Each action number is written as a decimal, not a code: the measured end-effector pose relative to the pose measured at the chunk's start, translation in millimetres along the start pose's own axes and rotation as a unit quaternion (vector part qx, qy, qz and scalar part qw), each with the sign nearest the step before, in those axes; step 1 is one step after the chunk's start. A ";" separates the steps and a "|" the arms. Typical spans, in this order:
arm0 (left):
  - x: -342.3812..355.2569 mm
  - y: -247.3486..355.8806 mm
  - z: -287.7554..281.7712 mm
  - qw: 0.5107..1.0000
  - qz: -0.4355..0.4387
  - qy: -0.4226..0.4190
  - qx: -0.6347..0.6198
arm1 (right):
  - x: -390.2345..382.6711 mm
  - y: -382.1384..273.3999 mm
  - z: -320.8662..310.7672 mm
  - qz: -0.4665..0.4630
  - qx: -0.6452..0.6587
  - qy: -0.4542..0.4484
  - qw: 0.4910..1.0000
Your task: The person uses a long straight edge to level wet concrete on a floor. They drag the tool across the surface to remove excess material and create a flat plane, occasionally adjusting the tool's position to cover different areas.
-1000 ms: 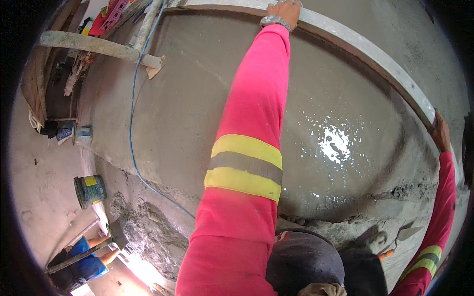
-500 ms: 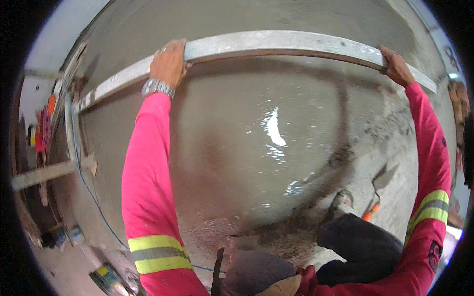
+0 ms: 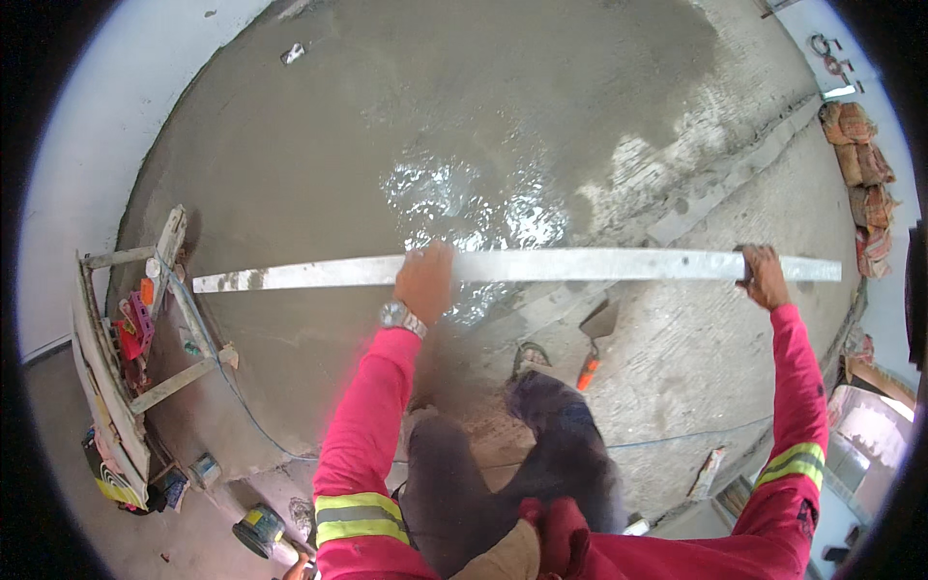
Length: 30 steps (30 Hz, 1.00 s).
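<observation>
Gripping a long silvery bar [image 3: 580,265], my left fingers [image 3: 425,259] wrap it left of its middle, my right fingers [image 3: 758,259] near its right end. It stretches crosswise over the grey floor [image 3: 290,174]; an orange-handled trowel [image 3: 600,321] lies nearer me, by my shoe [image 3: 531,355].

The left hand [image 3: 423,282] hides a stretch of the metal bar [image 3: 599,265], its fingertips out of sight; the fingers of the right hand [image 3: 764,277] are too dark to count. The legs [image 3: 512,474] are blurred and cover part of the blue cable [image 3: 677,439]. Near the far left edge of the floor [image 3: 290,174] lies a pale object [image 3: 293,53] too small to name. Sacks [image 3: 860,164] along its right edge conceal their contents. The picture's bottom edge cuts off the left sleeve [image 3: 372,377].
</observation>
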State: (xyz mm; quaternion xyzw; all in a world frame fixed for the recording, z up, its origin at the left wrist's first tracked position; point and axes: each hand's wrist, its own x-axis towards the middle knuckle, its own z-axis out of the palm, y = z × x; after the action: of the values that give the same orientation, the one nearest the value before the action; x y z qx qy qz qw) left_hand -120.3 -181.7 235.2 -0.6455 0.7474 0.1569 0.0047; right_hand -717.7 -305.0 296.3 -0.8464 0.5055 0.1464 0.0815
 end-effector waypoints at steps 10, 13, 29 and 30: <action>53.6 67.2 -117.3 0.997 -0.021 0.035 -0.066 | 39.9 71.3 -178.7 -0.014 0.017 -0.036 0.999; 75.3 61.8 -145.8 0.991 -0.055 0.021 -0.118 | 87.5 89.8 -216.3 -0.042 -0.025 -0.031 0.998; 275.2 -56.3 -183.2 0.968 -0.212 -0.040 -0.129 | 460.6 101.2 -362.9 -0.307 -0.028 -0.158 0.938; 281.7 -63.8 -186.9 0.966 -0.230 -0.025 -0.115 | 480.0 100.0 -365.9 -0.322 -0.024 -0.151 0.934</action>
State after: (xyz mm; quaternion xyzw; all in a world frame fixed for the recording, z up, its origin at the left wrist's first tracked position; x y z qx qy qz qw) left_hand -69.0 -505.6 339.3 -0.7919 0.5559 0.2522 -0.0150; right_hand -531.1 -856.5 484.2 -0.9334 0.1841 0.2505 0.1794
